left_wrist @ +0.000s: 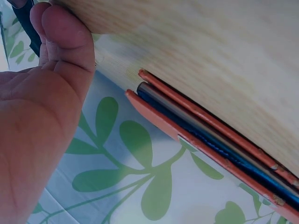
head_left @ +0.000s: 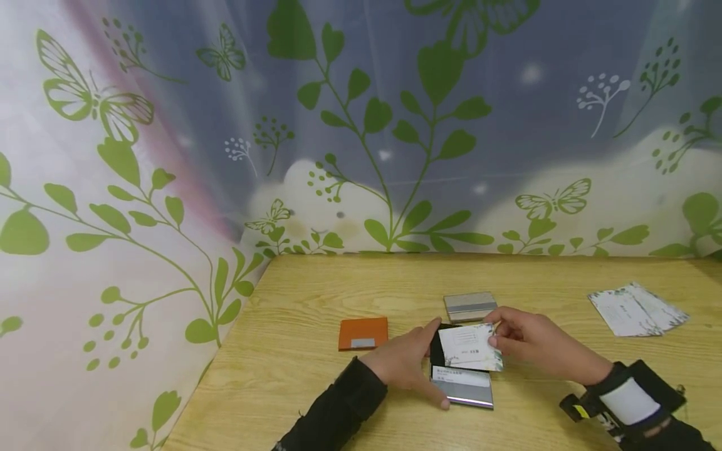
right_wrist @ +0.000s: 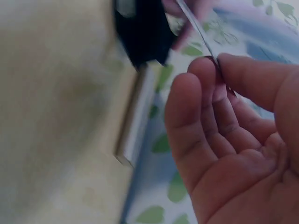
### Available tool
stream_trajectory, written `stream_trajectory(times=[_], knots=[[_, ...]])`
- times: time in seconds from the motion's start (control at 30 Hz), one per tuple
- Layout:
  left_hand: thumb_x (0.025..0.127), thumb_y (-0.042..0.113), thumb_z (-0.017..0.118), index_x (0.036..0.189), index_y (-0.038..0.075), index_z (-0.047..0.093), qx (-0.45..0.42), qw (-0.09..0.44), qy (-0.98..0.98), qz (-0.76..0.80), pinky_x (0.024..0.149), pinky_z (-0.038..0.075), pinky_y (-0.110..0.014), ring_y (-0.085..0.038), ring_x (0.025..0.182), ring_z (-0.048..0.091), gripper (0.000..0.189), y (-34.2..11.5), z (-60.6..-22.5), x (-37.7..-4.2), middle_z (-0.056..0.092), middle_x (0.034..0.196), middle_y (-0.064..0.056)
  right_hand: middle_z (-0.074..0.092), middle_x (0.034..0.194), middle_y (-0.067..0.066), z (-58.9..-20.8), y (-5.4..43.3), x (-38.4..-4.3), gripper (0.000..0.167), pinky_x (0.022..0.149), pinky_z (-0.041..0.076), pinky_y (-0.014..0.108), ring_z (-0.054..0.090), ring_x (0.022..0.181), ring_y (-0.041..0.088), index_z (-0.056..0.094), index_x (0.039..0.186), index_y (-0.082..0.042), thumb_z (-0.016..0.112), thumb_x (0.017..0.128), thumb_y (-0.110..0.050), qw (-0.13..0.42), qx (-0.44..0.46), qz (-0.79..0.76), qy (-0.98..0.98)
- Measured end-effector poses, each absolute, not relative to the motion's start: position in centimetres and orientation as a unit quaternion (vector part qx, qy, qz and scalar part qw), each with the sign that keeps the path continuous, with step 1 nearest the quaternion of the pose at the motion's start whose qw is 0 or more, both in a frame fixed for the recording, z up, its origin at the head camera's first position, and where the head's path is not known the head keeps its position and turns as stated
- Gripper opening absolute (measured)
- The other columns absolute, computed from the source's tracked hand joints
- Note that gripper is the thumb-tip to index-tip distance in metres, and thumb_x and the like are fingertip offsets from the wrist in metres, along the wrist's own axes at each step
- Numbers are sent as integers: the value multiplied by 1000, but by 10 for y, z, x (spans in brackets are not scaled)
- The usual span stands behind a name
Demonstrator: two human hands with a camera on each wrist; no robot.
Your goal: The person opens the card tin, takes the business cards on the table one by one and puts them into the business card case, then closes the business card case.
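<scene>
A flip-open card case (head_left: 476,396), black inside with a silvery lower half, lies unfolded on the table; a white printed card strip shows in that half. My left hand (head_left: 402,358) grips the case from its left side, forefinger at the top corner and thumb at the lower edge. Over the black half, my right hand (head_left: 530,343) pinches a white card with leaf print (head_left: 468,346) by its right edge between thumb and forefinger. The right wrist view shows the card (right_wrist: 198,30) edge-on, beside the black part of the case (right_wrist: 140,32).
An orange card case (head_left: 363,329) lies left of the hands and appears large in the left wrist view. Just behind them is a beige case with a grey band (head_left: 469,307). Several leaf-printed cards (head_left: 623,313) lie fanned at the right. A patterned curtain (head_left: 361,125) borders the wooden table.
</scene>
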State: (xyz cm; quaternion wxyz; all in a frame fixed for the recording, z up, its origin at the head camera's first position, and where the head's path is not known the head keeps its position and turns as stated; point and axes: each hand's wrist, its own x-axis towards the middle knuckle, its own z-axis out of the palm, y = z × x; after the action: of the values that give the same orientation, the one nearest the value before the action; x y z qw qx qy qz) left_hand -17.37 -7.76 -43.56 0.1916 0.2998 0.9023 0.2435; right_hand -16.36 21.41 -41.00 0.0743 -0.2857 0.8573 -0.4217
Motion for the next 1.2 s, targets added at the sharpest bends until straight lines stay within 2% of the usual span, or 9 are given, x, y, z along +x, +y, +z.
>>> stream_trajectory(times=[0.17, 0.4, 0.67, 0.83, 0.93, 1.07, 1.2], knots=[[66, 59, 94, 168, 16, 11, 301, 187, 904, 240, 108, 43, -28, -7, 129, 49, 138, -76, -436, -175, 43, 158, -6, 65, 90, -5, -427, 200, -162, 23, 62, 48, 25, 56, 75, 2, 63, 121, -2, 67, 102, -14, 56, -281, -399, 871], [67, 61, 93, 168, 16, 10, 298, 187, 908, 229, 112, 41, -33, -14, 144, 41, 138, -76, -436, -174, 36, 164, -6, 61, 89, -8, -436, 192, -161, 37, 63, 46, 24, 52, 74, 2, 64, 134, 0, 69, 101, -16, 93, -301, -361, 878], [69, 62, 92, 168, 17, 10, 297, 192, 907, 229, 114, 40, -34, -14, 145, 40, 136, -78, -436, -173, 35, 165, -6, 59, 100, -3, -435, 188, -157, 35, 64, 47, 24, 50, 79, 3, 72, 127, -3, 75, 96, -18, 71, -304, -331, 890], [70, 59, 92, 168, 17, 9, 299, 201, 901, 242, 112, 41, -33, -13, 141, 43, 136, -80, -437, -174, 37, 163, -7, 59, 100, -4, -436, 185, -158, 43, 67, 46, 24, 50, 83, 4, 69, 133, -1, 73, 99, -26, 73, -321, -328, 885], [70, 58, 92, 168, 18, 9, 298, 204, 899, 249, 110, 43, -32, -10, 137, 46, 135, -81, -437, -174, 38, 162, -6, 60, 99, -5, -438, 182, -160, 45, 68, 45, 24, 50, 84, 3, 66, 136, 2, 71, 100, -25, 83, -348, -335, 872], [71, 60, 91, 168, 18, 10, 300, 203, 899, 245, 109, 43, -30, -9, 135, 47, 134, -82, -437, -173, 40, 161, -7, 61, 100, -5, -441, 179, -161, 35, 68, 46, 23, 51, 86, 3, 73, 128, 0, 72, 98, -19, 88, -388, -335, 854], [70, 60, 91, 168, 18, 9, 299, 202, 900, 244, 111, 42, -32, -13, 141, 43, 134, -81, -437, -173, 37, 163, -8, 64, 104, -4, -442, 175, -159, 32, 74, 49, 25, 55, 93, 6, 77, 122, -3, 70, 101, -25, 97, -419, -322, 844]])
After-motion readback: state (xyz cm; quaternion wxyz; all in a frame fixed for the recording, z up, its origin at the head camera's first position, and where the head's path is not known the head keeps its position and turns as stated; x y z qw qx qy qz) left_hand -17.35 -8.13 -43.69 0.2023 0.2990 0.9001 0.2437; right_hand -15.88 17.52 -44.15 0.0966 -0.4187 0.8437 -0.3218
